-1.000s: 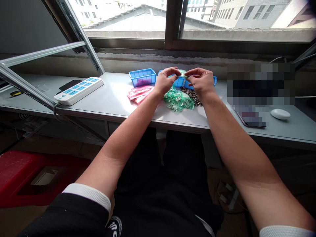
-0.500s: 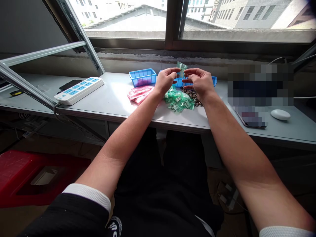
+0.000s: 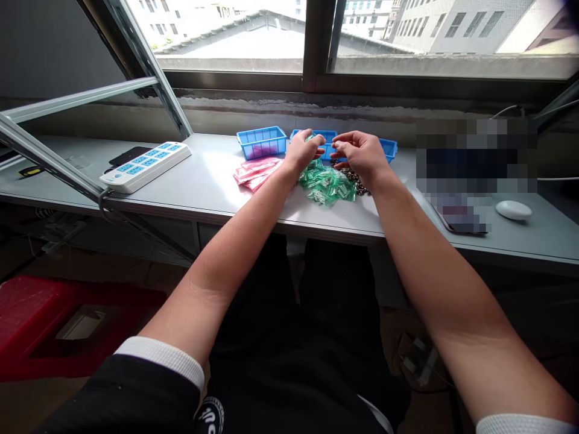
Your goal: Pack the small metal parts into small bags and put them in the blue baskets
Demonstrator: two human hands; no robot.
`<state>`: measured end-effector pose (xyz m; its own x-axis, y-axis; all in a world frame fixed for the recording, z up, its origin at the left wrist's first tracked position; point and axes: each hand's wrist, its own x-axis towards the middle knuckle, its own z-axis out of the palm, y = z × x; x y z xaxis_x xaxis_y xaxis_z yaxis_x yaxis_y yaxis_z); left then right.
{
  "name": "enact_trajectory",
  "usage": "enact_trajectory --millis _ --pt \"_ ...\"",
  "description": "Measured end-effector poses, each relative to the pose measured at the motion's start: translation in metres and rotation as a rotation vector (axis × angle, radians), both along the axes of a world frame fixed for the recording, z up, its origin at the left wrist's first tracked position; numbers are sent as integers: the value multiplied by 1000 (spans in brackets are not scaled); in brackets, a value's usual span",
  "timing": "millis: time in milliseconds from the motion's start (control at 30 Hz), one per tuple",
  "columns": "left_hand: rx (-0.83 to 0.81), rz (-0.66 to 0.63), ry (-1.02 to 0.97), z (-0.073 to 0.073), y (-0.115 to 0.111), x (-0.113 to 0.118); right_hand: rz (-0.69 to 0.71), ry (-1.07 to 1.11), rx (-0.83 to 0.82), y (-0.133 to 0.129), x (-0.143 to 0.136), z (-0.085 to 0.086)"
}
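My left hand (image 3: 304, 150) is closed over the middle of the desk. A bit of a small green plastic bag (image 3: 311, 138) shows at its fingers, mostly hidden by the hand. Close by on the right, my right hand (image 3: 362, 155) has its thumb and forefinger brought together; whatever is between them is too small to make out. Below both hands lies a heap of green plastic bags (image 3: 329, 185). Small dark brown metallic pieces (image 3: 362, 185) are piled beside it, partly behind my right hand. Pink bags (image 3: 257, 172) lie to the left.
Along the back stand a blue basket (image 3: 262, 142) with something pink inside, a middle blue basket (image 3: 296, 132) and a right blue basket (image 3: 389, 150). A power strip (image 3: 147, 167) lies left, near a metal frame (image 3: 167, 99). A white mouse (image 3: 514, 210) is at right.
The green bag held up between both hands has gone down behind my left fingers. My right hand has come away from it and dropped slightly.
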<state>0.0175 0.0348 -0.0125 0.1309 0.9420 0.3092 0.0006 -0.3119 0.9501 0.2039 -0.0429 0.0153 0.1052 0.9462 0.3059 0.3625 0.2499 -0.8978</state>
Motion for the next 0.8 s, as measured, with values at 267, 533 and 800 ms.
enact_trajectory --millis 267,533,800 --pt "4 -43 36 16 -26 3 -127 -652 155 -8 4 -4" --pt "-1 -35 34 19 -32 3 -101 -761 28 3 12 -12" --pt "-15 -43 47 21 -36 4 -146 -758 15 4 12 -14"
